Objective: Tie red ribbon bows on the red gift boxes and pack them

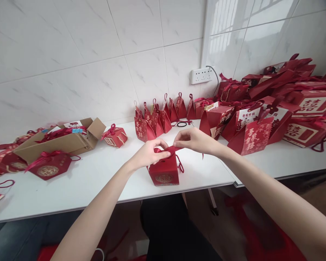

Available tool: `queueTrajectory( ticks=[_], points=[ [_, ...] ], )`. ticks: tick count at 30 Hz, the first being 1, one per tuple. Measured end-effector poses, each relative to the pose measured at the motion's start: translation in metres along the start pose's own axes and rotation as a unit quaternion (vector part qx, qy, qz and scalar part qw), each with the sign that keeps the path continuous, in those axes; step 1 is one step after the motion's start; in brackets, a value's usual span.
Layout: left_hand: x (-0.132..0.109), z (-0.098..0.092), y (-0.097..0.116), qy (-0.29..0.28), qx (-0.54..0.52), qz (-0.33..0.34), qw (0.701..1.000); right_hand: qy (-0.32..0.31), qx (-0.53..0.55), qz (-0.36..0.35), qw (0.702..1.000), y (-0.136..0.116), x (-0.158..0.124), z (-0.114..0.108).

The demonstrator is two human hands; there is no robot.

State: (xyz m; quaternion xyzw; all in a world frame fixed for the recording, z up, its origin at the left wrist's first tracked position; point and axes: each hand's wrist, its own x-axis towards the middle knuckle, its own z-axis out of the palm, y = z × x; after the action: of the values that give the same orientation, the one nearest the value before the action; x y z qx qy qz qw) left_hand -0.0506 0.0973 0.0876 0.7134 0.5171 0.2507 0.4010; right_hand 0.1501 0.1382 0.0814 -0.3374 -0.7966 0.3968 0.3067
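Note:
A red gift box [164, 173] with a round gold emblem stands upright near the table's front edge, a dark red cord handle [180, 165] hanging at its right side. Over its top, my left hand [151, 154] pinches the red ribbon [170, 149] with thumb and fingers on the left. From the right, my right hand [191, 140] grips the ribbon's other part between thumb and fingertips, pulled out sideways. The knot or loop is partly covered by my fingers.
The white table [97, 185] holds several triangular red boxes [145, 128] behind. A cardboard carton [62, 143] and a ribboned box [49, 167] stand left. On the right lies a large pile of red boxes [309, 103]. A power strip [202, 75] is on the wall.

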Motion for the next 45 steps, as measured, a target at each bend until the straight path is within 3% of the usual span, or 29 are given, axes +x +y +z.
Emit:
queueTrajectory(
  ticks=[2, 6, 12, 20, 25, 30, 37, 45],
  points=[
    [0.0, -0.001, -0.001, 0.001, 0.001, -0.001, 1.0, 0.005, 0.034, -0.011, 0.999, 0.002, 0.002, 0.002],
    [0.001, -0.005, -0.005, -0.048, -0.063, -0.001, 0.997, 0.004, 0.043, -0.018, 0.999, 0.003, 0.005, 0.005],
    [0.004, -0.009, -0.011, -0.015, -0.179, -0.043, 0.983, -0.008, 0.051, -0.006, 0.999, 0.006, 0.005, 0.017],
    [0.001, -0.009, -0.021, -0.012, -0.283, -0.042, 0.958, 0.103, -0.097, -0.04, 0.989, 0.01, -0.001, 0.057],
    [-0.003, -0.011, -0.022, 0.003, -0.274, -0.054, 0.96, 0.131, -0.18, -0.047, 0.974, 0.008, -0.005, 0.071],
    [-0.007, -0.011, -0.021, 0.025, -0.281, -0.059, 0.957, 0.121, -0.189, -0.028, 0.974, 0.012, -0.004, 0.078],
    [-0.014, -0.015, -0.021, 0.079, -0.136, -0.089, 0.984, 0.138, -0.204, -0.033, 0.969, 0.015, -0.01, 0.083],
    [-0.013, -0.011, -0.019, 0.077, -0.109, -0.114, 0.984, 0.135, -0.322, -0.036, 0.936, 0.01, -0.012, 0.081]
  ],
)
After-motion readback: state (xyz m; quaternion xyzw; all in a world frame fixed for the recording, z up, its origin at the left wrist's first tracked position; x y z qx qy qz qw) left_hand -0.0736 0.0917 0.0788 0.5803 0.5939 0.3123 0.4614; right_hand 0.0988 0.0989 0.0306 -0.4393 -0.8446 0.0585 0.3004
